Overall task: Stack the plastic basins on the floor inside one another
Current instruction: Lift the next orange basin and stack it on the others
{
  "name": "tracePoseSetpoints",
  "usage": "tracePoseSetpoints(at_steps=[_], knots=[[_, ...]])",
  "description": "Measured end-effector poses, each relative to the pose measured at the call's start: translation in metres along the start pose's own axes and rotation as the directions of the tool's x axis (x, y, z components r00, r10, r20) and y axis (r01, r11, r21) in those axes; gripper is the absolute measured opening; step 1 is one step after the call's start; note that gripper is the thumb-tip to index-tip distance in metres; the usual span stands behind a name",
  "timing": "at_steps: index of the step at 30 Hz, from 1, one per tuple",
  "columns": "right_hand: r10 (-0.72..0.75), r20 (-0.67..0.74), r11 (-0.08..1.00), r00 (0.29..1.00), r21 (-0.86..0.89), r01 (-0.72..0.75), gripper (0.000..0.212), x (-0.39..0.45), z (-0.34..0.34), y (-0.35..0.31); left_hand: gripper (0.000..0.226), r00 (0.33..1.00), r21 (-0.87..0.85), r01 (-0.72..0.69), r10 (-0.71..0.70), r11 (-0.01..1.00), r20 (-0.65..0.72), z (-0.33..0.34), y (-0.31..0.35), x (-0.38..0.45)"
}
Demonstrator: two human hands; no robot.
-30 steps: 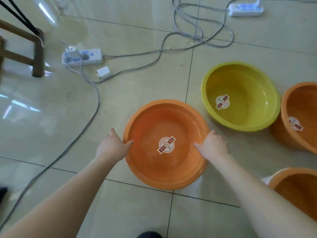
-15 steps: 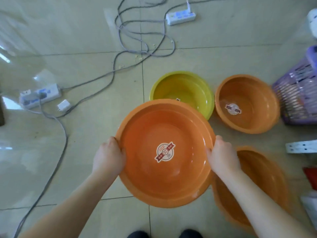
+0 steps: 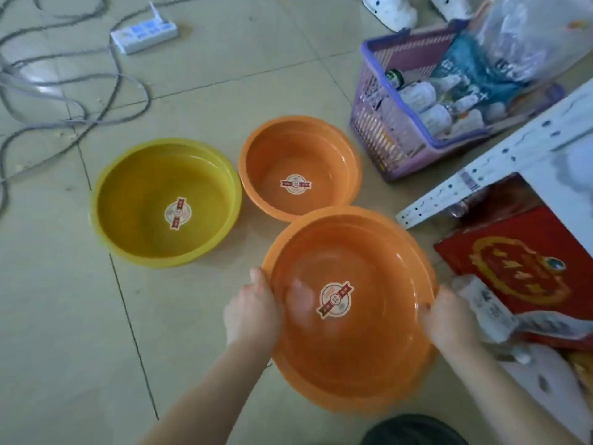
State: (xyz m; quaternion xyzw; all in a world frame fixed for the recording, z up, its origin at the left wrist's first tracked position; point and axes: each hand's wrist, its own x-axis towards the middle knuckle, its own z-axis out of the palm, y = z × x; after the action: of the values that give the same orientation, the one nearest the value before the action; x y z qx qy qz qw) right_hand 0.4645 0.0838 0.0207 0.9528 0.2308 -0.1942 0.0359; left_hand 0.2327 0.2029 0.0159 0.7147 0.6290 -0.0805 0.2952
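Note:
I hold a large orange basin [image 3: 353, 342] by its rim with both hands, low in the frame. My left hand [image 3: 252, 311] grips its left edge and my right hand [image 3: 447, 319] grips its right edge. The rim of another orange basin [image 3: 324, 398] shows just under it, so the held one sits in or right over that one; I cannot tell which. A yellow basin [image 3: 134, 200] stands on the floor to the left. Beside it, further back, stands a smaller orange basin [image 3: 272, 162]. Each has a round sticker inside.
A purple basket [image 3: 378, 130] full of bottles stands at the back right. A white perforated shelf rail [image 3: 481, 178] and a red box [image 3: 513, 268] lie at the right. Grey cables [image 3: 80, 91] and a power strip [image 3: 144, 33] cross the tiled floor at the back left.
Both hands have carried the large orange basin to the right and down, over the orange basin near my feet. The view has swung right, bringing the basket and red box in.

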Motion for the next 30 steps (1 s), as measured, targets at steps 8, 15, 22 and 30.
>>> tracePoseSetpoints(at_steps=[8,15,22,30], knots=[[0.110,0.097,0.994,0.989,0.017,-0.112,0.025,0.014,0.054,0.044,0.030,0.990,0.087,0.022,-0.034,0.996,0.140,0.058,0.006,0.008],[0.160,0.174,0.987,0.972,-0.039,-0.156,0.017,0.012,0.069,0.039,0.062,0.946,0.243,-0.006,-0.073,0.970,0.316,0.077,-0.003,0.017],[-0.041,0.203,0.999,0.978,0.006,0.040,0.073,-0.003,-0.066,-0.036,0.085,0.986,0.224,0.009,-0.045,0.975,0.158,-0.038,0.026,0.016],[-0.146,0.143,0.986,0.979,0.097,0.133,0.078,0.034,-0.158,-0.158,0.102,0.999,0.162,0.031,-0.035,0.986,0.022,-0.162,0.049,0.090]])
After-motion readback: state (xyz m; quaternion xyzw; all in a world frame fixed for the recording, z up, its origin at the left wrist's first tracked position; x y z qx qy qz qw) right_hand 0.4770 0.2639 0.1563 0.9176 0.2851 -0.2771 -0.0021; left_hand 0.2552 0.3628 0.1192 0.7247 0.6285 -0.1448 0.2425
